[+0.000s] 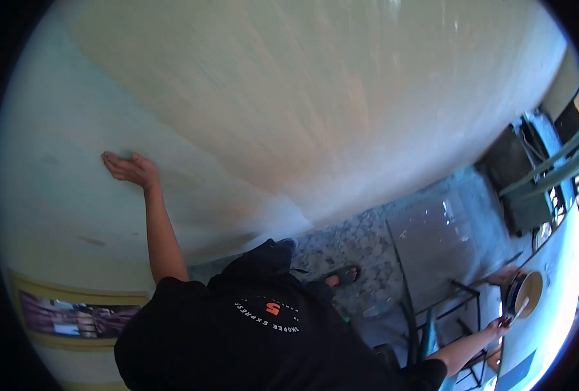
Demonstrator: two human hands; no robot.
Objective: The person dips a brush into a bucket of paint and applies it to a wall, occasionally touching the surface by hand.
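My left hand (131, 171) is raised at the wall (237, 85), arm stretched out. Its fingers are extended with a slight bend, the thumb is apart, and nothing shows in it. Low on the right, my right hand (498, 328) grips a thin, pale handle, apparently a paintbrush (519, 311). It slants up into the mouth of a round paint can (532, 294), dark outside and tan inside. The brush's far end is hard to make out. Streaky cream-green paint covers the upper wall, while the left part is pale blue.
A window-like opening with a yellow frame (35, 281) is at lower left. The can stands on a bright tabletop (550, 260). Near it are a dark metal frame (455, 293) and a flat grey board (426, 254) on the stone-patterned floor (348, 238). Dark equipment (508, 173) stands farther right.
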